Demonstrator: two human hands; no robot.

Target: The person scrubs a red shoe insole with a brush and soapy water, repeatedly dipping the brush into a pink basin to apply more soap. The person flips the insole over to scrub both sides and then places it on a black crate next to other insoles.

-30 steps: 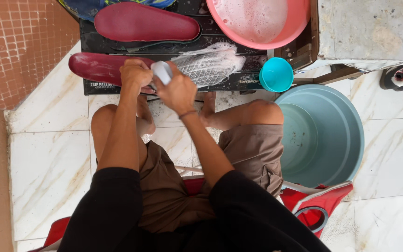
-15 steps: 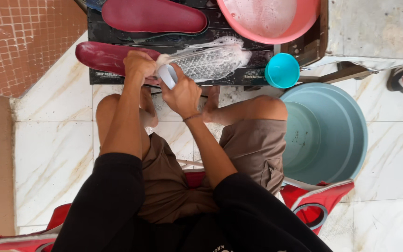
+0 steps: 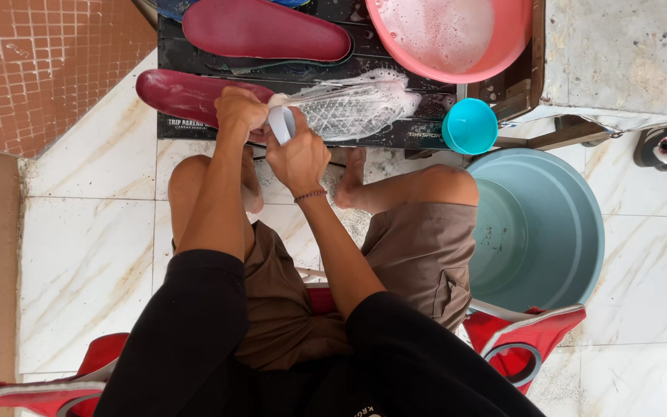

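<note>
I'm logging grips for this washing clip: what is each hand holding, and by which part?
The right hand grips a white brush by its handle. The left hand presses the heel end of the soapy mesh insole.

floor: white marble tile (image 3: pixel 86 270) | on it: black mat (image 3: pixel 194 123) w/ 2 maroon insoles (image 3: pixel 264 31) + soapy mesh piece (image 3: pixel 357 104); grey-blue tub (image 3: pixel 573 232); teal cup (image 3: pixel 469 126); pink soapy basin (image 3: pixel 503 46); bare feet (image 3: pixel 347 181)
</note>
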